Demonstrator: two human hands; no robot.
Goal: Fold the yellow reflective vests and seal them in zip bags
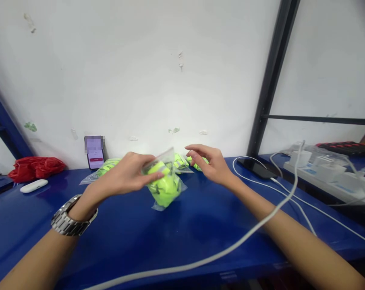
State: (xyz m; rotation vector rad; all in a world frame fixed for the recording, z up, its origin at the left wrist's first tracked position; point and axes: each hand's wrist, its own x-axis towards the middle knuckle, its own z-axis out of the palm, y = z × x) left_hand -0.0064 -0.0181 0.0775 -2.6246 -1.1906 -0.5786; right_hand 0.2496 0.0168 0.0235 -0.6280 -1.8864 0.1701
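My left hand, with a metal watch on its wrist, grips a clear plastic bag by its upper left side. Folded neon-yellow fabric with grey stripes fills the bag, which is held tilted over the blue table. To the right, my right hand hovers apart from the bag, fingers curved and parted, with nothing seen in it. Behind my hands lie more bagged neon-yellow bundles: one at the left, partly covered by my left hand, and others near the wall, partly hidden.
A phone leans on the wall beside a red plastic bag and a white case. At right are a dark phone and a power strip with chargers. A white cable crosses the foreground.
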